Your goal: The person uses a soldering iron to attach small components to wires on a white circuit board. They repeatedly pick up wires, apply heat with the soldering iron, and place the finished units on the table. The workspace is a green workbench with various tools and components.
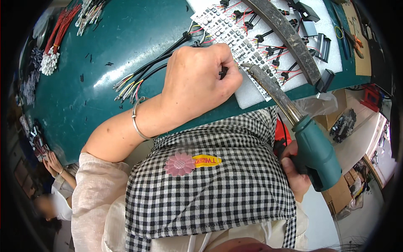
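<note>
My right hand (296, 173) grips the handle of a green soldering gun (317, 153). The gun's darkened tip reaches a white circuit board panel (228, 35), close to the fingers of my left hand (201, 77). That hand is closed in a pinch over the panel's near edge, with a bit of black cable showing inside the curled fingers; the fingertips are partly hidden. Black cables (161, 59) with stripped, coloured wire ends lie beyond my left wrist on the green table mat (79, 113). Short black leads (270, 50) with red wires run off the panel's far side.
The panel rests on a white foam sheet (251, 95), with a dark metal bar (289, 38) across it. Black housings (323, 47) stand at the right. Red wire bundles (63, 27) lie far left; pliers (358, 46) lie right. Another person's hands (52, 163) are at the left edge.
</note>
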Action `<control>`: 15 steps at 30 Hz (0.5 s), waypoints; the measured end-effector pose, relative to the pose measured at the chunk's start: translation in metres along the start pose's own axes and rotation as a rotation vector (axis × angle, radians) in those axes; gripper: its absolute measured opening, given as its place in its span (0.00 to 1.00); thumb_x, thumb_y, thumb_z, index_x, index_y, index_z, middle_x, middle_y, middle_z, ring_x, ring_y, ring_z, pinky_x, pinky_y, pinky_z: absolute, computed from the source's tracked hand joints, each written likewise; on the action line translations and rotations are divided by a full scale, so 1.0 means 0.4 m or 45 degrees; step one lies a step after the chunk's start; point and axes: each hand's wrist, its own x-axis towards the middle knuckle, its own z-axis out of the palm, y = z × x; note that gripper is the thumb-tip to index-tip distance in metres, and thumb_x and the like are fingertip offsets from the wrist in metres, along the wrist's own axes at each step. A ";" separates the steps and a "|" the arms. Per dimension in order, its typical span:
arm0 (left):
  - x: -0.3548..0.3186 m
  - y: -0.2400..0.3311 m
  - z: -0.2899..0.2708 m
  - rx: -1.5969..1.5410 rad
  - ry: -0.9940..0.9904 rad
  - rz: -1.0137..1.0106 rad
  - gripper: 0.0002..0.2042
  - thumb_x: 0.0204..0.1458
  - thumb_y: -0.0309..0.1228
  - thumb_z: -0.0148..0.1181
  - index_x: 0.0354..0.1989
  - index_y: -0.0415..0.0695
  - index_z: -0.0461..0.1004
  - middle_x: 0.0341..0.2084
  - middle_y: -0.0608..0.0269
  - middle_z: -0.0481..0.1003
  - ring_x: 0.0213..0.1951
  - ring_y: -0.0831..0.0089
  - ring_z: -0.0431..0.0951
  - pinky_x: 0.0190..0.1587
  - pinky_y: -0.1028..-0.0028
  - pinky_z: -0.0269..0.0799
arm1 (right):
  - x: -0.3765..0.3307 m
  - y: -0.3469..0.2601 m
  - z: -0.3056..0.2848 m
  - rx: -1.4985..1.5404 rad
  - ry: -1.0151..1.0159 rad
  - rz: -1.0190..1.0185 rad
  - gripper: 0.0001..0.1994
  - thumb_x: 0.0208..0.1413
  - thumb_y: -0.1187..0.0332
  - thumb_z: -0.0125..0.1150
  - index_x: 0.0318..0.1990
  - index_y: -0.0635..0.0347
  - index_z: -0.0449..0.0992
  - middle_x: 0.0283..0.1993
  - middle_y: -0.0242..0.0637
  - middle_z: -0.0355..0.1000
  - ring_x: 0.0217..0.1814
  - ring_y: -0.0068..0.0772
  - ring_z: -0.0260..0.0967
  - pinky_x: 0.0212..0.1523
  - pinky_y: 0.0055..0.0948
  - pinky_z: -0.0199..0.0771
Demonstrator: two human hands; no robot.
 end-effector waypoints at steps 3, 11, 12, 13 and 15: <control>0.000 -0.001 0.000 0.001 0.009 0.008 0.07 0.40 0.20 0.61 0.16 0.40 0.69 0.06 0.69 0.60 0.10 0.83 0.56 0.14 0.79 0.54 | 0.006 -0.007 -0.002 -0.053 0.002 -0.047 0.20 0.39 0.75 0.68 0.42 0.66 0.69 0.25 0.35 0.68 0.27 0.27 0.64 0.31 0.25 0.63; -0.008 -0.006 -0.002 0.006 0.026 0.000 0.07 0.40 0.21 0.61 0.16 0.40 0.69 0.06 0.68 0.61 0.10 0.82 0.57 0.14 0.79 0.55 | 0.059 -0.092 0.019 0.874 0.357 0.266 0.34 0.36 0.66 0.71 0.50 0.78 0.64 0.20 0.39 0.66 0.15 0.27 0.61 0.16 0.21 0.59; -0.005 -0.006 0.000 0.008 0.022 0.005 0.07 0.40 0.21 0.61 0.16 0.40 0.69 0.06 0.68 0.61 0.09 0.82 0.57 0.14 0.79 0.55 | 0.059 -0.089 0.010 0.910 0.333 0.232 0.34 0.36 0.66 0.70 0.50 0.79 0.64 0.19 0.39 0.65 0.14 0.27 0.61 0.15 0.21 0.58; -0.003 -0.005 0.003 0.010 0.018 0.010 0.07 0.40 0.21 0.61 0.16 0.40 0.69 0.06 0.68 0.61 0.09 0.82 0.57 0.14 0.79 0.55 | 0.056 -0.085 0.009 0.895 0.339 0.220 0.34 0.37 0.66 0.70 0.50 0.79 0.64 0.19 0.39 0.65 0.14 0.27 0.60 0.15 0.21 0.58; -0.002 -0.004 0.003 0.009 0.015 0.007 0.07 0.40 0.21 0.61 0.16 0.40 0.69 0.06 0.67 0.61 0.09 0.82 0.57 0.14 0.78 0.55 | 0.049 -0.075 0.010 0.864 0.339 0.191 0.34 0.37 0.65 0.70 0.50 0.79 0.64 0.18 0.38 0.65 0.13 0.27 0.60 0.14 0.22 0.57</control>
